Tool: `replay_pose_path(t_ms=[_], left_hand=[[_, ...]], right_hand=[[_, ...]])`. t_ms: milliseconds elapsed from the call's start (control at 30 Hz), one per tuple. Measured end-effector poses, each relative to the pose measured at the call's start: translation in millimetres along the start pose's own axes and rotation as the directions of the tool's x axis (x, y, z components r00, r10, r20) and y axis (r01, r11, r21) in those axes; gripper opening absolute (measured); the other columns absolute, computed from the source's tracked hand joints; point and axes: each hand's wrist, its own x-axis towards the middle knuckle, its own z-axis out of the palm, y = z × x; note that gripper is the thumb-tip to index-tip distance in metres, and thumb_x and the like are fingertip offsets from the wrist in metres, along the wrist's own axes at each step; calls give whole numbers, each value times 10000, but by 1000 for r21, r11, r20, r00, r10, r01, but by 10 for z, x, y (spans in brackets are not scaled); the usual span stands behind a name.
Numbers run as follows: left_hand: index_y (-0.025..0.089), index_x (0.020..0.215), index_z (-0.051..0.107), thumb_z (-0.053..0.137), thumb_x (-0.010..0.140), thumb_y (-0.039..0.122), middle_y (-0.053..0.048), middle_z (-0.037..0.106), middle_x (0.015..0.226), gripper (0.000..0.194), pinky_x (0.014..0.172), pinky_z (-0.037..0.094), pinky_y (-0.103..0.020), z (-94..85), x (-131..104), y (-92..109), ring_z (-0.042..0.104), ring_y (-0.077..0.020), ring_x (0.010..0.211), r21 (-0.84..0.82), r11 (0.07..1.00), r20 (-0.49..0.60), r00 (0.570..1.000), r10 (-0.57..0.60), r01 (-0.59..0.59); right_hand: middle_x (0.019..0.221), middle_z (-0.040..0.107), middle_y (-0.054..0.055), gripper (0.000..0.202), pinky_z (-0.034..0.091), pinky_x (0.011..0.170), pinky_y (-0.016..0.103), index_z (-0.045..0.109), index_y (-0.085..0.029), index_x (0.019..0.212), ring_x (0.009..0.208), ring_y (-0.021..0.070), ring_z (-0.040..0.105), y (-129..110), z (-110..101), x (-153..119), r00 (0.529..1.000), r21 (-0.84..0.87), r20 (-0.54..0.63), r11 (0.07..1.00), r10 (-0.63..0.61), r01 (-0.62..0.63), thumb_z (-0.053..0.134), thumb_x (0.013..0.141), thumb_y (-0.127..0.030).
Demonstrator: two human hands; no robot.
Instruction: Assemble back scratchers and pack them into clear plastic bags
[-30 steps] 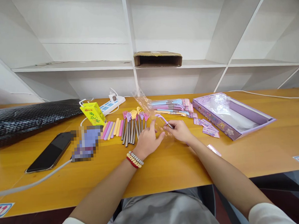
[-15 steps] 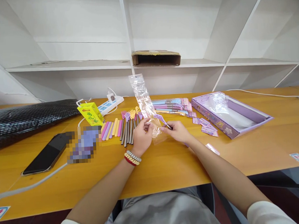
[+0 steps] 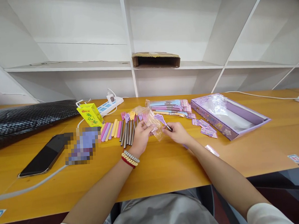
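My left hand [image 3: 141,136] is closed on a clear plastic bag [image 3: 157,129], pinching it near its open end. In my right hand [image 3: 177,133] is a back scratcher with a purple claw [image 3: 160,118] and a dark handle, most of it hidden by the fingers and arm. The claw sits right at the bag; whether it is inside the mouth I cannot tell. Left of my hands lie several back scratchers [image 3: 127,133] with pink, purple and yellow claws and metal handles. Beside them is a row of pink, purple and yellow tubes [image 3: 111,130].
Packed back scratchers [image 3: 169,106] are piled behind my hands. To the right stand a purple display box [image 3: 215,120] and small printed cards [image 3: 208,130]. On the left are a yellow drink carton [image 3: 90,114], a power strip [image 3: 111,106], a phone [image 3: 45,156] and a black wrapped bundle [image 3: 32,119].
The plastic bag, upright before, now hangs folded down over my left hand, away from the shelf. The purple claw has turned slightly beside it; my right hand has barely moved.
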Motion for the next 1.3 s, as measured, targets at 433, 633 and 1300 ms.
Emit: replay_pose_path(t_ms=[433,633,1300], left_hand=[[95,773,646,733,632,325,-77,671,718,284,566,504,-234,-120,112,131,639,-144,622,-41,998,-158,986,-58,52],[92,775,648,727,639,345,-70,671,691,298,551,509,-236,-109,103,128,634,-139,584,-60,997,-128,991,-45,37],[100,814,644,715,670,321,-78,685,788,273,650,532,-290,-77,9,176,645,-155,686,-121,983,49,990,-132,137]], right_hand=[[534,408,-27,377,231,532,227,444,-186,630,493,94,322,-46,-76,-50,991,-275,98,954,-92,116,334,911,-413],[609,506,-2,344,245,561,232,498,-190,707,539,107,392,-45,-49,-47,982,-327,147,930,-123,165,328,923,-397],[654,551,25,363,280,599,230,580,-186,718,596,118,449,-54,-66,-39,986,-281,90,947,-137,157,380,902,-426]])
